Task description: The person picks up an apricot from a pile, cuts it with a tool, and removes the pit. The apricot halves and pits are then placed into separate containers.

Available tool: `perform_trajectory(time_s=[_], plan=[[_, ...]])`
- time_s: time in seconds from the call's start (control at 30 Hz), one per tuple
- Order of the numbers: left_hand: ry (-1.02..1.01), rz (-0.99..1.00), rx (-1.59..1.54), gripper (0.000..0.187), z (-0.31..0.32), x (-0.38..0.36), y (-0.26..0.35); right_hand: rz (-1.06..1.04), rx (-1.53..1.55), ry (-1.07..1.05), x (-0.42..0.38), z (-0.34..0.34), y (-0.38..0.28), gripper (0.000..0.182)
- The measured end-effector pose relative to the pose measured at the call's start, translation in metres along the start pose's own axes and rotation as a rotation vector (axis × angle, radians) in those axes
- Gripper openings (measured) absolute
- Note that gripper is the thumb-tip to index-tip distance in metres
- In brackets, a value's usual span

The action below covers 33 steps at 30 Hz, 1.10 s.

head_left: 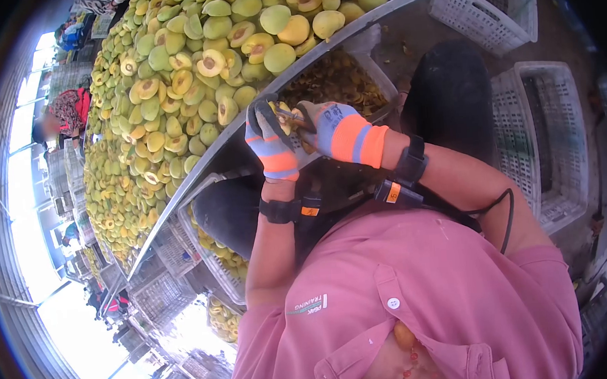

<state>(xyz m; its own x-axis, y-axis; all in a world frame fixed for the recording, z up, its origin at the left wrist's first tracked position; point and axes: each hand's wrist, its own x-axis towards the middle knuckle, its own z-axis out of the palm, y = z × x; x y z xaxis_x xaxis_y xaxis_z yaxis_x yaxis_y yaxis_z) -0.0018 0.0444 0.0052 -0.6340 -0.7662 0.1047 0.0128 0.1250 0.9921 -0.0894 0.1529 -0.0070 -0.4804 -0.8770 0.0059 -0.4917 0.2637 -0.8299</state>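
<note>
My left hand (270,141), in a striped work glove with dark fingertips, is closed around a piece of yellow-green stone fruit (282,116). Close against it, my right hand (345,133), gloved in orange and grey, grips a small dark tool (300,119) whose kind I cannot make out. The tool's tip meets the fruit, and fingers partly cover both. Just beyond my hands lies a large heap of yellow-green stone fruit (193,85), many cut open with brown pits showing. Below my hands is a bin of brownish scraps (342,83).
A metal table edge (198,169) runs diagonally in front of me. White plastic crates (551,139) stand at my right, another crate (481,19) farther off. A crate of fruit (221,257) sits by my left knee. Another person (69,113) is across the heap.
</note>
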Motion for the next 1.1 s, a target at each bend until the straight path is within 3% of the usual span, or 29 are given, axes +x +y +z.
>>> perform_trajectory(time_s=[0.07, 0.17, 0.27, 0.37, 0.5, 0.6, 0.63, 0.73, 0.77, 0.83, 0.93, 1.1], plan=[[0.030, 0.024, -0.036, 0.030, 0.005, 0.000, 0.007, -0.012, 0.155, 0.049, 0.001, -0.010, -0.001, 0.025], [0.070, 0.045, -0.126, 0.032, 0.016, -0.004, 0.036, 0.227, 0.886, 0.050, 0.005, -0.005, 0.001, 0.027], [0.015, 0.181, -0.061, 0.031, 0.016, -0.002, 0.027, 0.476, 1.308, -0.169, 0.001, -0.025, -0.009, 0.032], [-0.107, 0.180, 0.071, 0.039, 0.019, -0.013, 0.045, 0.278, 1.272, -0.115, 0.007, -0.015, 0.003, 0.033], [-0.273, 0.038, -0.054, 0.042, -0.017, 0.007, 0.032, 0.164, 1.066, -0.177, 0.005, -0.050, -0.014, 0.033], [-0.369, 0.407, 0.546, 0.040, -0.036, 0.015, 0.024, -0.050, 0.800, -0.029, 0.016, -0.017, -0.005, 0.038], [-0.385, 0.584, 0.807, 0.040, -0.037, 0.015, 0.022, -0.108, 0.465, 0.051, 0.014, -0.017, -0.001, 0.040], [-0.272, 0.547, 0.843, 0.051, -0.028, 0.015, 0.023, -0.077, -0.068, 0.153, 0.011, -0.011, 0.002, 0.043], [-0.235, 0.485, 0.784, 0.031, -0.024, 0.011, 0.026, -0.049, -0.140, 0.079, 0.008, -0.009, 0.003, 0.041], [-0.126, 0.235, 0.357, 0.029, -0.018, 0.007, 0.018, -0.006, -0.281, -0.078, 0.004, -0.014, -0.005, 0.038], [-0.036, 0.153, 0.191, 0.037, -0.009, 0.004, 0.020, -0.047, -0.388, -0.162, 0.007, -0.011, -0.005, 0.035], [0.062, -0.159, -0.229, 0.027, 0.003, 0.003, 0.020, 0.069, -0.218, -0.068, 0.006, -0.015, -0.010, 0.034]])
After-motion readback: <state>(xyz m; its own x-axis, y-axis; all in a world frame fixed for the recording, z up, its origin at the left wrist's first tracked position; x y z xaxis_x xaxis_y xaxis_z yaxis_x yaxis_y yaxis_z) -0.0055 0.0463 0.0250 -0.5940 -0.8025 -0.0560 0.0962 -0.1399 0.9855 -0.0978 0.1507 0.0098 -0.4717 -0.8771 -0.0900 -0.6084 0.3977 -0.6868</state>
